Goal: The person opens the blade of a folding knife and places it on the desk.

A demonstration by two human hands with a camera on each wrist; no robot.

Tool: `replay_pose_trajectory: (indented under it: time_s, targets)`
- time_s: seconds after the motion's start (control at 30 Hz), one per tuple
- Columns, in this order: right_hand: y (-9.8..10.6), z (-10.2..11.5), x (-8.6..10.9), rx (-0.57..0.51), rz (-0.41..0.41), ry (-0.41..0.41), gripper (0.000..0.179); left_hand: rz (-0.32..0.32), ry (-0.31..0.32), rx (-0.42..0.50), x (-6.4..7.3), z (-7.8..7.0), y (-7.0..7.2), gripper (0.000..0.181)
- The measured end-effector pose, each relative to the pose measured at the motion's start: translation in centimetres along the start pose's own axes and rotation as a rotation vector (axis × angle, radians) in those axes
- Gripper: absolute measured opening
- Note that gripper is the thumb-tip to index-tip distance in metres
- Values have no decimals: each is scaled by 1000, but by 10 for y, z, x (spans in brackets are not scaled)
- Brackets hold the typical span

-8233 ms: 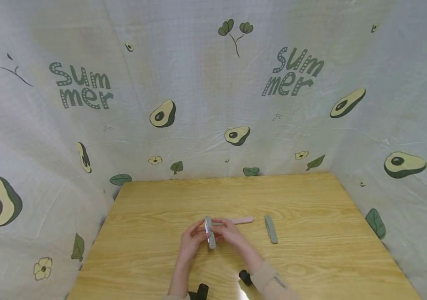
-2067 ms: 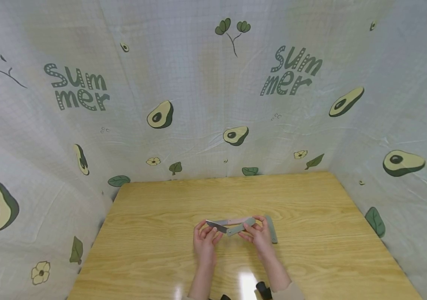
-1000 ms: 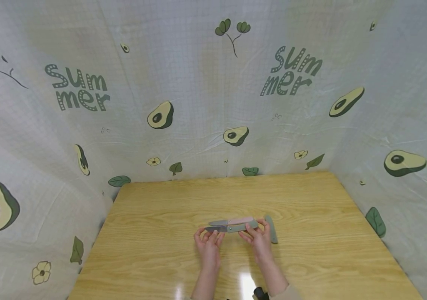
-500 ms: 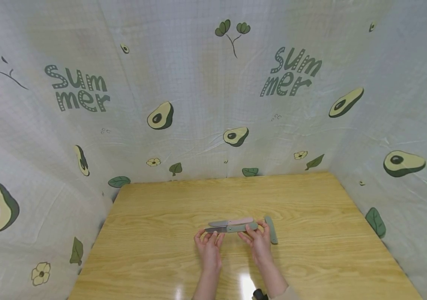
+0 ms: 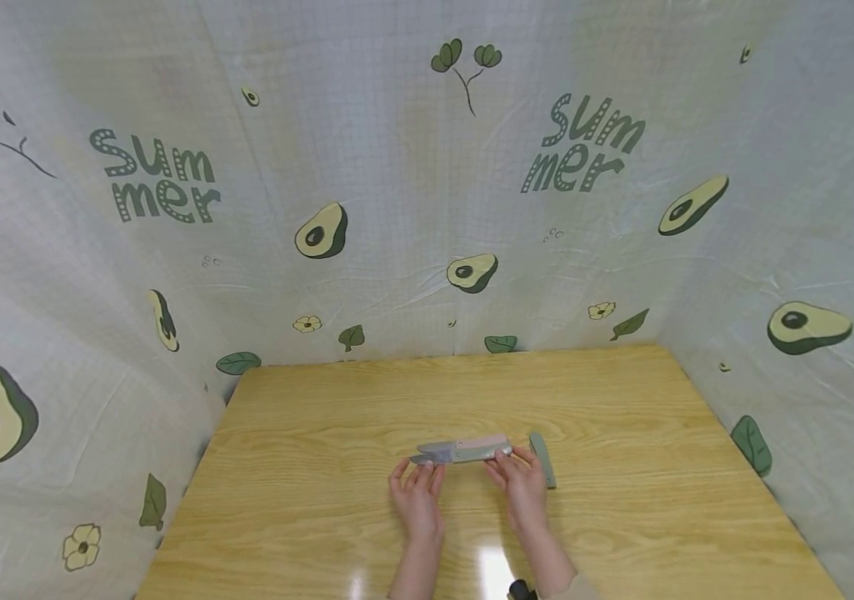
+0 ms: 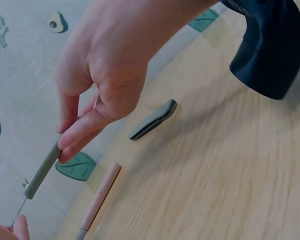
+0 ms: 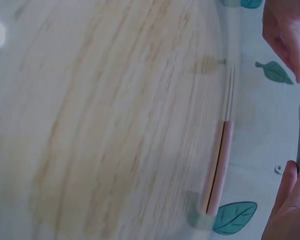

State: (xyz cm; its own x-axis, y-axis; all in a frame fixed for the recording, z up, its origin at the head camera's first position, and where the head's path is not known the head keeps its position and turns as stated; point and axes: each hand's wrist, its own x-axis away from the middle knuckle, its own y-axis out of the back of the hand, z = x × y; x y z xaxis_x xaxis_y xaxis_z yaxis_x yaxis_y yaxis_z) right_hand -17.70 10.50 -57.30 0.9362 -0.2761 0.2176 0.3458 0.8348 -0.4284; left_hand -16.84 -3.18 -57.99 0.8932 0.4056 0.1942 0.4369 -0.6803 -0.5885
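A folding knife with a grey-green handle (image 5: 477,453) is held above the table, its blade swung out in line with the handle. My left hand (image 5: 419,504) pinches the blade near its tip, and my right hand (image 5: 526,493) grips the handle's far end. In the left wrist view, thumb and fingers of the right hand (image 6: 107,75) close round the green handle (image 6: 42,170). The right wrist view catches the left hand (image 7: 289,35) at the blade. Just behind lies a pink-handled folding knife (image 5: 485,441) on the table, blade out, partly covered in the head view.
A second grey-green folding knife (image 5: 544,458), folded, lies right of the right hand on the wooden table (image 5: 307,500). Pale cloth (image 5: 397,167) printed with avocados surrounds the table at the back and sides. A black wrist mount (image 6: 272,47) sits on the right wrist.
The green knife was folded and upright between both hands, then half unfolded at an angle, then straight. Within the last half second it has tilted, its handle edging over the pink one.
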Motion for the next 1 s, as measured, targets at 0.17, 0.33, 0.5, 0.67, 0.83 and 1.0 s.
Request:
replay_pose_trajectory:
  time_s: [0.17, 0.33, 0.5, 0.67, 0.83, 1.0]
  targets:
    - [4, -2, -4, 124, -29, 12, 49, -5, 13, -41, 1, 3, 5, 53]
    - [12, -1, -5, 342, 87, -8, 61, 31, 72, -135, -4, 0, 15, 63]
    - [19, -2, -6, 439, 184, -50, 68, 89, 153, -201, -10, -6, 25, 63]
    - [25, -2, -6, 495, 212, -84, 72, 155, 225, -220, -13, -7, 34, 61]
    - [29, -2, -7, 575, 234, -161, 78, 235, 285, -227, -14, -8, 43, 65]
    - [29, -2, -7, 600, 268, -207, 83, 306, 339, -265, -16, -12, 46, 70]
